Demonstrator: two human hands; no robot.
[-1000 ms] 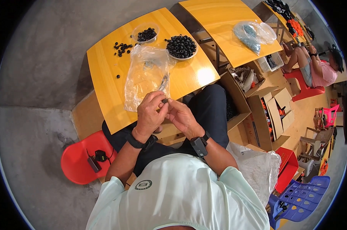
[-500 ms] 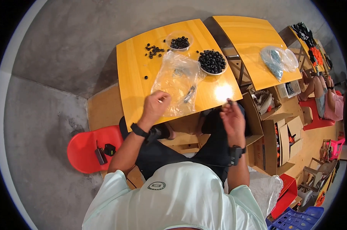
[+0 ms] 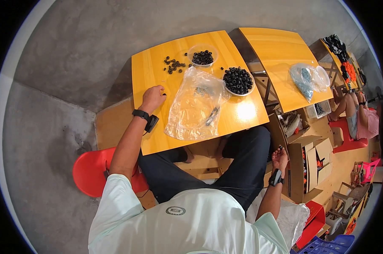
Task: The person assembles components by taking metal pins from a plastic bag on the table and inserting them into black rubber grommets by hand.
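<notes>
My left hand (image 3: 152, 100) is at the left part of the yellow table, fingers curled about a small black bead (image 3: 164, 94) that shows at the fingertips. Down beside my right thigh, by an open carton, my right hand (image 3: 279, 160) is palm up with a small dark bead-like piece (image 3: 280, 147) at its fingertips. A clear plastic bag (image 3: 187, 116) lies flat on the table, with small metal-looking pieces inside. Beyond it, loose black beads (image 3: 173, 65) lie beside a clear tub (image 3: 217, 54) of them. A fuller bowl of black beads (image 3: 238, 80) stands to its right.
A second yellow table (image 3: 272, 51) at the right bears a clear bag of bluish pieces (image 3: 303, 80). Cartons (image 3: 299, 169) stand on the floor to my right. A red chair (image 3: 89, 173) is at my left. Another person (image 3: 360, 114) sits at far right.
My left hand has moved left and away from the bag to the lone bead. My right hand has dropped from the table's front edge to beside my right thigh.
</notes>
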